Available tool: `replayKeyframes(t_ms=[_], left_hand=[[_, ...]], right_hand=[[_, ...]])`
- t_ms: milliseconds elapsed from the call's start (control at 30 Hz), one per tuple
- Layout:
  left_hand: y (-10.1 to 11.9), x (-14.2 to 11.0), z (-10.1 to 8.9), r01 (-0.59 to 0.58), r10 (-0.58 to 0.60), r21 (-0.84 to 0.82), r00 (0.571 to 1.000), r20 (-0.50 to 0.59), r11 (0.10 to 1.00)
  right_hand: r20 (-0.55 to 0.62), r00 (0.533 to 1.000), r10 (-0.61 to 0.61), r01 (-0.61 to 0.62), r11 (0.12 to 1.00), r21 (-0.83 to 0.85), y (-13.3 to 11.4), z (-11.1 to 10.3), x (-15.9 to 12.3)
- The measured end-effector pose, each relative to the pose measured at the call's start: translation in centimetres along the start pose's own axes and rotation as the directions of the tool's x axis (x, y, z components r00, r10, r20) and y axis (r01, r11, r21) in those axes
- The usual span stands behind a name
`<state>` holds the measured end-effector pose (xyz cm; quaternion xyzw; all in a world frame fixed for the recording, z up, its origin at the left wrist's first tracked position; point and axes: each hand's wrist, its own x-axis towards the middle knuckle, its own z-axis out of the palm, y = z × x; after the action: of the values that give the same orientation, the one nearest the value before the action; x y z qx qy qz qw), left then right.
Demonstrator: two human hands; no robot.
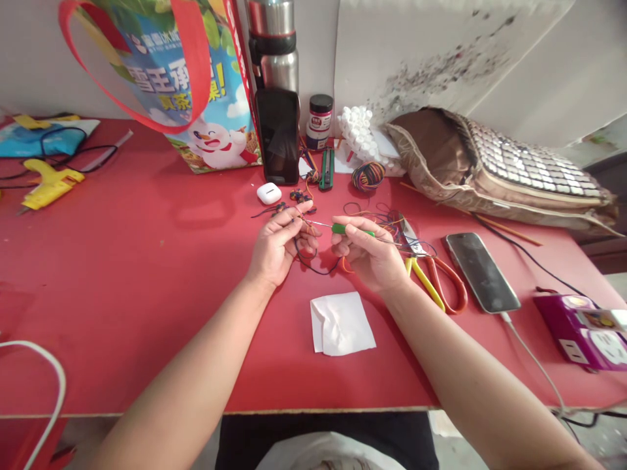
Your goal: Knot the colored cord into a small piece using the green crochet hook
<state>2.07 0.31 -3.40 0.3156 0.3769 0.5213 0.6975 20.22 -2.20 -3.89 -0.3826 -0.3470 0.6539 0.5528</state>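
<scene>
My left hand (280, 245) is closed in a pinch on thin coloured cords (313, 264) just above the red table (147, 261). My right hand (369, 254) grips a green-handled pointed tool (343, 228), whose metal tip reaches toward the cords at my left fingertips. The two hands almost touch. A dark cord loops down below them onto the table. More loose cords (386, 219) trail to the right of my right hand.
A folded white paper (340, 323) lies near the front. Scissors (434, 274), a phone (481, 271) and a purple power strip (582, 329) sit right. At the back stand a dark phone (277, 136), earbud case (269, 193), cord spool (368, 176), jar (320, 121), printed bag (196, 85), padded pouch (490, 166). A yellow glue gun (49, 183) lies left.
</scene>
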Motion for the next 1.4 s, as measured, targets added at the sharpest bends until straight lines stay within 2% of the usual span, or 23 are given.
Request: replayKeyframes(t_ms=[133, 367, 500, 933, 1400], left_hand=[[-0.01, -0.02, -0.01, 0.003, -0.003, 0.010, 1.000, 0.021, 1.000], [0.12, -0.24, 0.09, 0.012, -0.006, -0.087, 0.998, 0.064, 0.996], [-0.11, -0.10, 0.18, 0.018, -0.017, -0.038, 0.999, 0.031, 0.999], [-0.61, 0.02, -0.03, -0.032, 0.034, -0.039, 0.996, 0.077, 0.999], [-0.51, 0.08, -0.06, -0.062, 0.058, 0.051, 0.994, 0.088, 0.997]], right_hand=[[0.000, 1.000, 0.004, -0.004, 1.000, 0.012, 0.19, -0.24, 0.19], [0.013, 0.999, -0.031, 0.031, 0.998, 0.053, 0.31, -0.45, 0.44], [-0.010, 1.000, -0.013, 0.013, 0.999, 0.048, 0.24, -0.35, 0.42], [-0.009, 1.000, 0.002, -0.001, 0.994, 0.108, -0.02, -0.13, 0.32], [-0.001, 1.000, 0.022, -0.022, 0.995, 0.101, -0.22, -0.30, 0.31]])
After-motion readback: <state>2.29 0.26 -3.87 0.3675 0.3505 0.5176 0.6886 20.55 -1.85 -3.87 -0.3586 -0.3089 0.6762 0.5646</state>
